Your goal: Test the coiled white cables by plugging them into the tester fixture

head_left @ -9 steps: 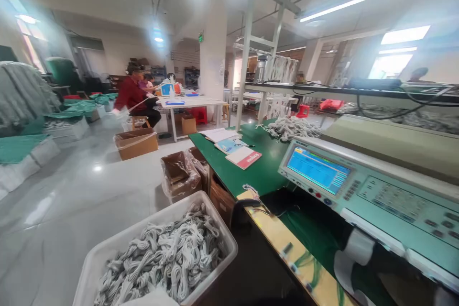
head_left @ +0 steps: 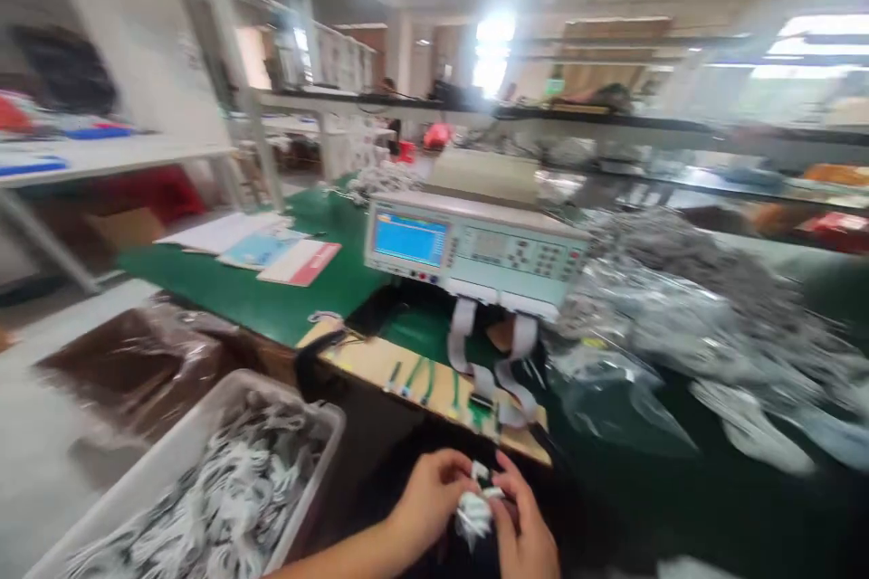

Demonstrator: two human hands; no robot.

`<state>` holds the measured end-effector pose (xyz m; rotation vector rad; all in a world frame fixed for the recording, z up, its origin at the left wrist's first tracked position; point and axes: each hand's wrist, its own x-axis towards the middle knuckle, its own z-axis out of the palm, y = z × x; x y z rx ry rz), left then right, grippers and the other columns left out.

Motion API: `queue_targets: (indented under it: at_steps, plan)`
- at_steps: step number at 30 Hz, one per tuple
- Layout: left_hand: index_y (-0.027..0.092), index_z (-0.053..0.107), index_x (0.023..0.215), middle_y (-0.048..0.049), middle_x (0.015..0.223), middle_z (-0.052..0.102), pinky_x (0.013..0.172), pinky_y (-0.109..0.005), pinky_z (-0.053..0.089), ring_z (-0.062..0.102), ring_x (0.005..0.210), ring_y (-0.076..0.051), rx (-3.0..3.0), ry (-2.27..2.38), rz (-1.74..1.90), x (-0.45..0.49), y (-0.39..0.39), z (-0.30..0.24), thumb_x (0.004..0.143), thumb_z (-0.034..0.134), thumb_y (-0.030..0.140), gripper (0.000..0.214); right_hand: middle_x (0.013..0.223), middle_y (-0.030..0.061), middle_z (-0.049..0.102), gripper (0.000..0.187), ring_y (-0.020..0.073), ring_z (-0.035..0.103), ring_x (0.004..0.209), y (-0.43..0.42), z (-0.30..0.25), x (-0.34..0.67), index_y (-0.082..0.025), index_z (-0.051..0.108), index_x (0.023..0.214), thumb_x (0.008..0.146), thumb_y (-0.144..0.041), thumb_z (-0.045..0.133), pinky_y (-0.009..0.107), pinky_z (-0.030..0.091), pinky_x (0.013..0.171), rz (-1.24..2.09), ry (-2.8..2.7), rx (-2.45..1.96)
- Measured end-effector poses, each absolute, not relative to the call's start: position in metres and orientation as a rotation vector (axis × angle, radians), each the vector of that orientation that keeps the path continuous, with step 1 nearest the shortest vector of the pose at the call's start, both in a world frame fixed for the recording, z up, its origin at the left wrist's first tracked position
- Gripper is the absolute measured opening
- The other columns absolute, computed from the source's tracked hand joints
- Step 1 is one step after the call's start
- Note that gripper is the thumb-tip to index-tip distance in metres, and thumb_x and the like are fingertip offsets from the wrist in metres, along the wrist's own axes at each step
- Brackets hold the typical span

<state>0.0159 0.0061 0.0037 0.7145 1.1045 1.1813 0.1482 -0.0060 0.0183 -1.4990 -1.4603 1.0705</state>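
- At the table's near edge, both hands have come into view; left hand and right hand pinch a white cable bundle together.
- The view has swung from the bin toward the cable tester; handling looks underway.

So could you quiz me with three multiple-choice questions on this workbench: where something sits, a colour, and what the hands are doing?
1. Where is the white bin of coiled cables?
A. lower left, beside the bench
B. on top of the tester
C. on the upper shelf

2. What colour is the tester's lit screen?
A. red
B. blue
C. yellow

3. What are the two hands doing?
A. resting flat
B. pressing tester buttons
C. holding a small white cable bundle together

Answers: A, the bin sits lower left; B, the screen glows blue; C, the left hand and right hand close on the cable bundle.
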Motion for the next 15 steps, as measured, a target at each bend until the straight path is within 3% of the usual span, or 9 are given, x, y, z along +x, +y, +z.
queue_targets:
  at_steps: [5, 11, 15]
  plan:
    - [0.016, 0.05, 0.069, 0.0026, 0.058, 0.054, 0.051, -0.023, 0.04, 0.05, 0.051, -0.01, 0.567, 0.991, 1.085, 0.019, 0.008, 0.02, 0.057, 0.065, 0.037, 0.028, 0.071, 0.0015, 0.066, 0.032, 0.0162, 0.058, 0.062, -0.005, 0.024, 0.147, -0.019, 0.046, 0.096, 0.073, -0.039, 0.052, 0.025, 0.045, 0.057, 1.357, -1.071, -1.422]
    - [0.016, 0.046, 0.064, 0.0026, 0.053, 0.053, 0.05, -0.021, 0.038, 0.048, 0.045, -0.008, 0.579, 1.014, 0.823, 0.017, 0.009, 0.018, 0.053, 0.066, 0.034, 0.029, 0.06, 0.001, 0.065, 0.03, 0.0151, 0.056, 0.055, 0.016, 0.025, 0.151, -0.013, 0.063, 0.082, 0.067, -0.039, 0.059, 0.023, 0.043, 0.049, 1.539, -1.017, -1.37]
    - [0.016, 0.046, 0.063, 0.0046, 0.049, 0.047, 0.046, -0.018, 0.033, 0.042, 0.043, -0.005, 0.566, 0.941, 0.882, 0.008, 0.015, 0.023, 0.06, 0.06, 0.034, 0.023, 0.058, 0.0011, 0.065, 0.031, 0.0142, 0.054, 0.051, 0.025, 0.026, 0.148, -0.013, 0.065, 0.086, 0.068, -0.037, 0.059, 0.023, 0.041, 0.046, 1.499, -1.111, -1.39]
